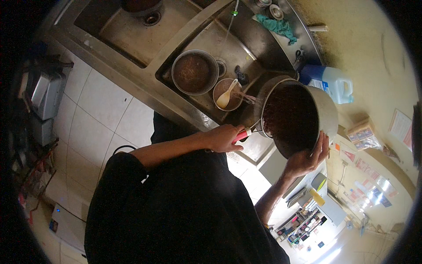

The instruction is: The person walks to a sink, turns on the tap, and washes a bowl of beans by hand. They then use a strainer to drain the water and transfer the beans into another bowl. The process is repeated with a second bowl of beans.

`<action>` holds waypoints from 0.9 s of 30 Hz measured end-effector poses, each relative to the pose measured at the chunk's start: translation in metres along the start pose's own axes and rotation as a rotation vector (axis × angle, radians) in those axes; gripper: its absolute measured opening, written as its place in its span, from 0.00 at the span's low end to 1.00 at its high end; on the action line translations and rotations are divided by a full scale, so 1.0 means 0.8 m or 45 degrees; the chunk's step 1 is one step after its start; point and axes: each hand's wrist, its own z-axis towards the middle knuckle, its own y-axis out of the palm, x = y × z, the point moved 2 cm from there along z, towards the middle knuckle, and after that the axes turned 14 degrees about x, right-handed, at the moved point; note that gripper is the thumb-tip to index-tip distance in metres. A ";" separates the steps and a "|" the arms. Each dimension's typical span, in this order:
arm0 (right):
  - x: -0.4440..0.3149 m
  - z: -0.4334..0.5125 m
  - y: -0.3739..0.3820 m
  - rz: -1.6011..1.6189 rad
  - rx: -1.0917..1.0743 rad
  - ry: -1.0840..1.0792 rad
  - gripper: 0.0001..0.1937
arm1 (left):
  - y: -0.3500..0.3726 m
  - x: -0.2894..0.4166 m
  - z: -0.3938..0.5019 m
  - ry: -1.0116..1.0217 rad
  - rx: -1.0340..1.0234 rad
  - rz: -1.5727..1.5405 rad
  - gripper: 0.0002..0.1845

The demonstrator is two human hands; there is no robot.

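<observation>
My right hand (pixel 306 156) grips a large metal pot (pixel 324 105) tipped on its side over the sink (pixel 211 39). Dark brown residue coats the inside of the pot. A thin brownish stream spills from its left side toward a small bowl (pixel 216 102). That bowl holds cloudy brown liquid, and a cream-coloured rice paddle (pixel 225 98) rests across it. My left hand (pixel 227 138) is closed around a red and white handle (pixel 243 136); its wire frame reaches the pot's rim, where the tool's head cannot be made out. A round metal pan (pixel 195 72) with brown contents sits beside the bowl.
Water runs from a green-tipped tap (pixel 234 13). A dark crumpled scrap (pixel 241 75) lies near the drain. On the ledge are a teal cloth (pixel 278 28) and a plastic jug (pixel 331 84). Another pot (pixel 141 6) stands in the left basin (pixel 132 29).
</observation>
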 end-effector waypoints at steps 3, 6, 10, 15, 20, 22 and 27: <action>-0.009 -0.001 0.002 -0.044 0.062 -0.107 0.26 | -0.002 -0.002 -0.003 0.003 -0.001 0.010 0.38; -0.011 -0.004 0.000 -0.019 0.077 -0.150 0.26 | -0.022 -0.004 -0.006 -0.030 -0.017 0.023 0.38; -0.009 -0.009 -0.002 -0.029 0.016 -0.072 0.25 | -0.020 -0.003 -0.008 0.075 -0.012 -0.035 0.37; -0.008 -0.014 -0.007 -0.058 0.002 -0.038 0.25 | 0.002 -0.009 -0.008 -0.028 -0.025 0.023 0.38; -0.019 -0.009 -0.013 -0.023 0.028 -0.099 0.24 | 0.001 -0.010 -0.011 0.013 0.011 -0.011 0.40; -0.022 -0.007 -0.016 -0.019 0.034 -0.118 0.24 | 0.000 -0.010 -0.012 0.041 0.049 0.054 0.41; -0.018 -0.011 -0.027 -0.097 -0.045 -0.114 0.25 | -0.005 -0.012 -0.016 0.013 0.017 -0.023 0.33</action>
